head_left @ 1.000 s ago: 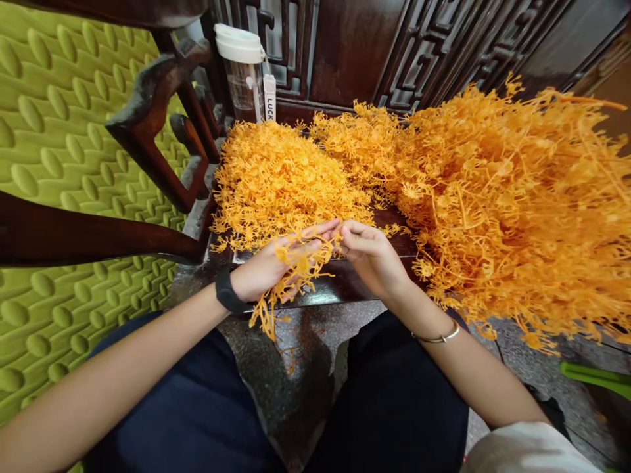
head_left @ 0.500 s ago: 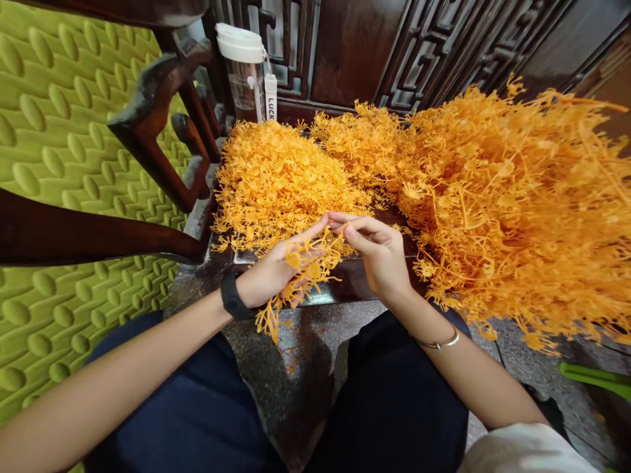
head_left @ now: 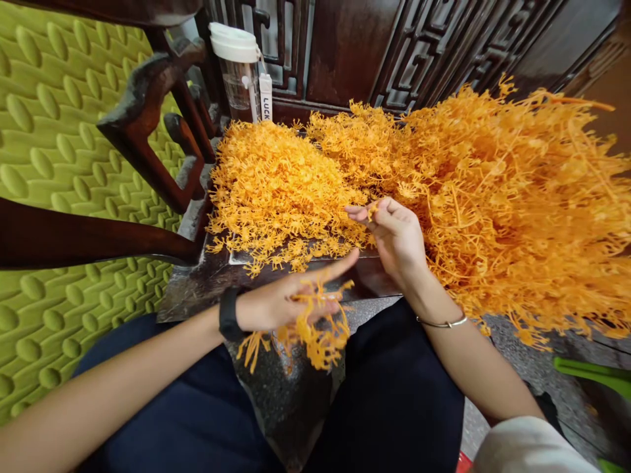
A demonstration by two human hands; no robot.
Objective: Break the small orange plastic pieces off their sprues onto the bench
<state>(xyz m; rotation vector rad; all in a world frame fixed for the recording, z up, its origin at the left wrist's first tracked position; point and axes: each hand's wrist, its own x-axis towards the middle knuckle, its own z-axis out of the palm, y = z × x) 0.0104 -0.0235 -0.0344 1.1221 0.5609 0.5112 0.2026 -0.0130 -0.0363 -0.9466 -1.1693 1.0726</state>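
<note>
My left hand point(head_left: 276, 303) is curled round a cluster of orange plastic flower sprigs point(head_left: 326, 341). Its index finger points out, and the sprigs dangle below the palm over the floor between my knees. My right hand point(head_left: 401, 240) pinches a small orange plastic piece point(head_left: 373, 209) between thumb and fingers, just above the right edge of a heap of small, spidery orange pieces point(head_left: 280, 180). The two hands are apart. To the right of my right hand rises a large tangled mass of orange plastic sprigs point(head_left: 517, 217).
The heap lies on a dark wooden bench point(head_left: 190, 289) with a carved back point(head_left: 345, 52). A clear cup with a white lid point(head_left: 234, 43) stands behind it. At left are a wooden armrest point(head_left: 138, 131) and green padded wall covering point(head_left: 39, 151). A green plastic edge point(head_left: 591, 378) shows at right.
My hands have moved apart: the left down with the cluster, the right slightly up and to the right with a small piece. The view has shifted slightly.
</note>
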